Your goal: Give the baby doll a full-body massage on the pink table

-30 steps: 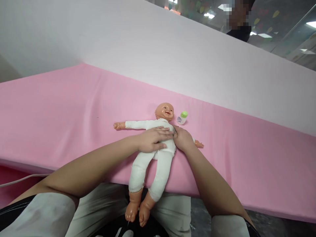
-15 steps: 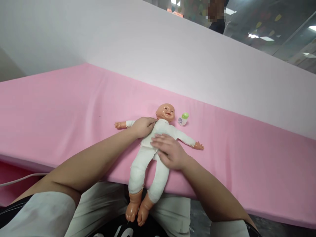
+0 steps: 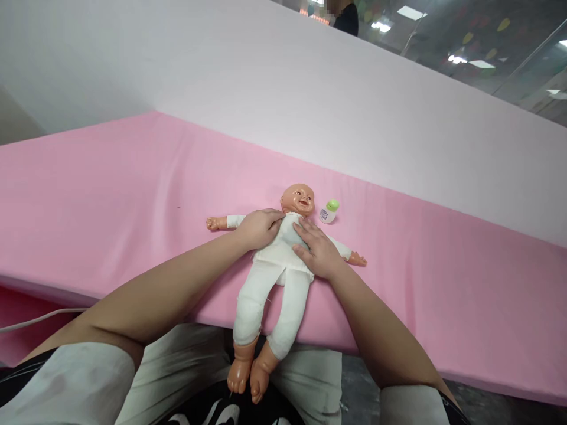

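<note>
Pink sheet (image 3: 133, 195) under a pale wall (image 3: 266, 77) bears the doll (image 3: 283, 260), both hands' fingers flat on it.

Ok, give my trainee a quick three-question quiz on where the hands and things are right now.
1. True or false: the left hand rests on the doll.
2. Which lies nearest the doll's head? A) green-capped bottle B) white cable
3. Fill in: the doll's feet hang past the edge of the ___ sheet.

Key: 1 true. 2 A. 3 pink; the right hand lies on the doll's chest.
</note>
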`<control>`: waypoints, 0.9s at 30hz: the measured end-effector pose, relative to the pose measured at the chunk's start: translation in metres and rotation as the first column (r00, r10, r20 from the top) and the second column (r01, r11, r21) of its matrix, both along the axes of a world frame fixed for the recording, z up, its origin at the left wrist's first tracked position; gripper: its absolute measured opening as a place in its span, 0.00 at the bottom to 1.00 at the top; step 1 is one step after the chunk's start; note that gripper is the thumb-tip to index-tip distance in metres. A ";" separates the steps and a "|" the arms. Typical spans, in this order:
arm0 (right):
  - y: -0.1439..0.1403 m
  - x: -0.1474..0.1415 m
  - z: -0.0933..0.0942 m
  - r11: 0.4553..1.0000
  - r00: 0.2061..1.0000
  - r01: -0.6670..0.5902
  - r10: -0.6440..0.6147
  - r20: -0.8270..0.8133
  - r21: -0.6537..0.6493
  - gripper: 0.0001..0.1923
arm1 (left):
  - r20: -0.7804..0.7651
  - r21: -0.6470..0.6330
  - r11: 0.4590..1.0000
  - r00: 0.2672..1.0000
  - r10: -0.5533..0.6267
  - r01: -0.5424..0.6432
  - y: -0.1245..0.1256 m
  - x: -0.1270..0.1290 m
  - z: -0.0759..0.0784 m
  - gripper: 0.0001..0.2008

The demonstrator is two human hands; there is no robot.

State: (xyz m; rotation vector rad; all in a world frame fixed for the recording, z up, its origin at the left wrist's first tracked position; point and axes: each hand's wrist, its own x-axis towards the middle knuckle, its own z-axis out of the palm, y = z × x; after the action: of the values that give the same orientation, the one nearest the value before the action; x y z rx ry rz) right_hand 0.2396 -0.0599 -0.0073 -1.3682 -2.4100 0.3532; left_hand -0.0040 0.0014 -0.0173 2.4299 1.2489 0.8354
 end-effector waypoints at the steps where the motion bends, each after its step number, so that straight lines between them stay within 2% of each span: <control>1: 0.002 0.002 -0.001 0.999 0.999 0.038 -0.038 -0.019 0.003 0.33 | 0.006 0.044 0.999 1.000 -0.020 0.019 -0.005 0.002 0.002 0.23; 3: 0.006 0.004 -0.002 0.994 0.993 0.109 -0.109 -0.043 0.008 0.30 | 0.020 0.109 0.989 0.994 -0.103 0.100 -0.017 0.007 0.007 0.21; 6: 0.009 0.006 -0.001 0.977 0.976 0.215 -0.214 -0.030 0.010 0.27 | 0.059 0.129 0.931 0.935 -0.351 0.341 -0.039 0.015 0.015 0.19; 8: 0.011 0.008 0.000 0.962 0.962 0.273 -0.273 0.011 -0.001 0.26 | 0.097 0.096 0.844 0.839 -0.535 0.527 -0.053 0.019 0.021 0.18; 10: 0.012 0.009 0.001 0.949 0.948 0.314 -0.313 0.051 -0.020 0.28 | 0.128 0.041 0.743 0.734 -0.667 0.668 -0.064 0.021 0.026 0.18; 12: 0.013 0.010 0.002 0.944 0.943 0.328 -0.325 0.075 -0.029 0.31 | 0.127 -0.019 0.673 0.669 -0.732 0.740 -0.069 0.023 0.029 0.18; 13: 0.013 0.010 0.002 0.944 0.942 0.329 -0.326 0.084 -0.029 0.32 | 0.108 -0.042 0.656 0.657 -0.747 0.753 -0.070 0.023 0.030 0.19; 15: 0.013 0.010 0.003 0.943 0.940 0.332 -0.327 0.100 -0.030 0.33 | 0.038 -0.069 0.666 0.669 -0.742 0.743 -0.069 0.024 0.029 0.19; 19: 0.013 0.010 0.003 0.941 0.941 0.333 -0.328 0.087 -0.056 0.32 | -0.092 -0.082 0.771 0.765 -0.637 0.632 -0.056 0.025 0.023 0.20; 23: 0.013 0.011 0.002 0.947 0.947 0.320 -0.318 0.055 -0.041 0.30 | -0.102 -0.054 0.866 0.860 -0.500 0.497 -0.036 0.023 0.013 0.21; 27: 0.013 0.012 0.000 0.952 0.952 0.304 -0.304 0.028 -0.016 0.30 | -0.097 -0.001 0.929 0.925 -0.369 0.370 -0.017 0.016 0.006 0.23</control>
State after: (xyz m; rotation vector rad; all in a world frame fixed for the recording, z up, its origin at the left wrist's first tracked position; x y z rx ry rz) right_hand 0.2514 -0.0474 -0.0075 -1.7306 -2.1708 0.2810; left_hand 0.0122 -0.0156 -0.0112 2.6273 0.7696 0.6287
